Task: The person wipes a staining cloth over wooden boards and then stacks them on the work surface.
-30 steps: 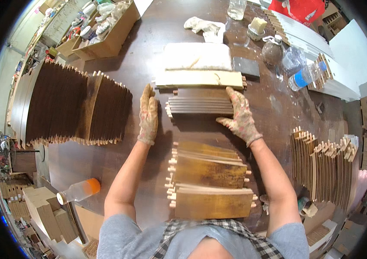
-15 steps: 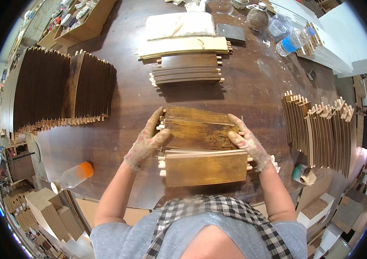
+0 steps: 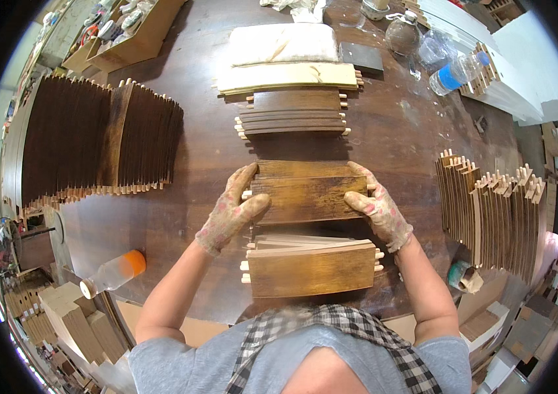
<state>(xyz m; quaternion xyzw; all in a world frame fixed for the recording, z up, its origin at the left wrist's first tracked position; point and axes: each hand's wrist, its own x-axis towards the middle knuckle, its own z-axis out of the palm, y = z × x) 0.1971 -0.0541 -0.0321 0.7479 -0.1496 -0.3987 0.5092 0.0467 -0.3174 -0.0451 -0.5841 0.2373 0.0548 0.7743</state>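
Note:
Both of my hands wear stained, pink-spotted gloves. My left hand (image 3: 231, 209) grips the left end of some brown wooden slats (image 3: 308, 199) with dowel pegs at their ends. My right hand (image 3: 378, 209) grips the right end, thumb on the near face and fingers behind. How many slats are between my hands I cannot tell. Nearer to me lies another stack of slats (image 3: 311, 270), its front one golden brown, with pale pegs sticking out both sides. Beyond my hands a small stack of dark slats (image 3: 292, 123) lies on the table.
Long rows of slats stand at the left (image 3: 69, 141) and right (image 3: 489, 217). At the back lie a white padded block (image 3: 283, 43), a yellowish board (image 3: 285, 77) and a dark block (image 3: 361, 58). Bottles (image 3: 113, 272) (image 3: 451, 77), a jar (image 3: 405, 34) and a cardboard box (image 3: 136, 41) sit around the brown table (image 3: 206, 164).
My hands have lifted or shifted the held slats away from the near stack, opening a gap. The slats now sit straighter together. The view has shifted slightly.

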